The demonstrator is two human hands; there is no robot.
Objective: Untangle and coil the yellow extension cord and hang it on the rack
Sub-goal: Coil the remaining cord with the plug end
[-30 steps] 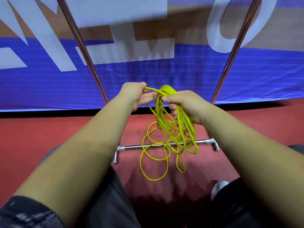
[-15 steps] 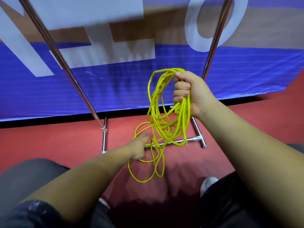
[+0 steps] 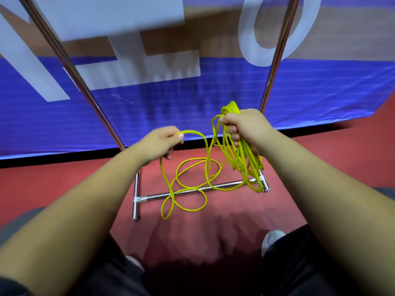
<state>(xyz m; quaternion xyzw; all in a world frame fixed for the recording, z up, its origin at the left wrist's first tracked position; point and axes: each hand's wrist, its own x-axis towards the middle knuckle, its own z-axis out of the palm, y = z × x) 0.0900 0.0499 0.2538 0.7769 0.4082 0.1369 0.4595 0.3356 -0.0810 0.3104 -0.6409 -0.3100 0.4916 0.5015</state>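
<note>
The yellow extension cord (image 3: 241, 154) hangs as a bundle of several loops from my right hand (image 3: 245, 129), which grips the top of the bundle. My left hand (image 3: 162, 142) pinches a single strand that arcs over to the bundle. Loose tangled loops of the cord hang and lie over the lower bar of the chrome rack (image 3: 192, 192). The rack's two uprights rise at left and right of my hands; its top rail is out of view.
A red floor (image 3: 53, 184) lies underfoot. A blue, brown and white banner (image 3: 171, 107) stands just behind the rack. My knees and a grey shoe (image 3: 271, 240) are at the bottom.
My left hand has come up from the low loops, lifting one strand to hand height. My right hand with the bundle has dropped lower. More cord now trails loose over the lower bar.
</note>
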